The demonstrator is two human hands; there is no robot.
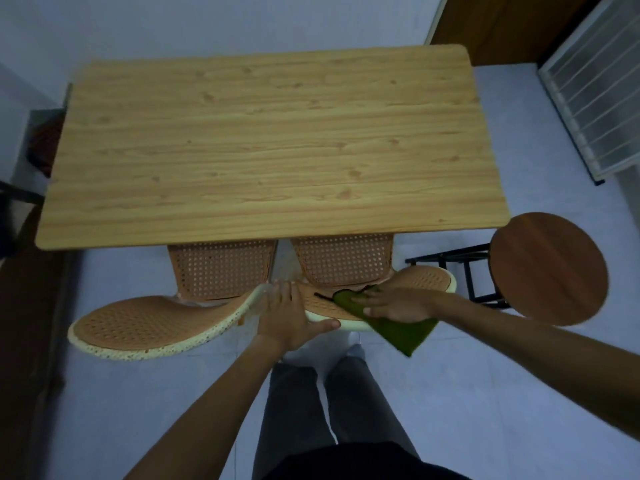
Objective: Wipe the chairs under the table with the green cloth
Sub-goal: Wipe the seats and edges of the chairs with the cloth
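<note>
A wood-grain worktop (270,140) fills the middle of the view, its top bare; two chairs with perforated orange seats and cream rims are pushed under its near edge, their backrests curving out toward the person. The left chair (145,323) has its seat half hidden under the near edge and its backrest sweeping out to the left; the right chair (346,261) sits beside it, its backrest reaching toward the near right corner of the worktop. The left hand (287,317) lies flat where the two backrests meet, its fingers (282,292) spread and pressed on the rim, the thumb hooked along the near cream edge of the right chair; it clamps nothing. The right hand (394,303) presses the green cloth (398,327) onto the right chair's backrest, fingers extended and close together on top of the cloth; part of the cloth lies on the orange mesh, and the rest hangs off the near rim below the hand. A round dark-wood stool (550,268) on a black frame stands off the near right corner of the worktop, apart from the chairs. The person's legs in grey trousers (311,410) stand on the pale floor (485,393) directly before the chairs. There are no containers in view.
</note>
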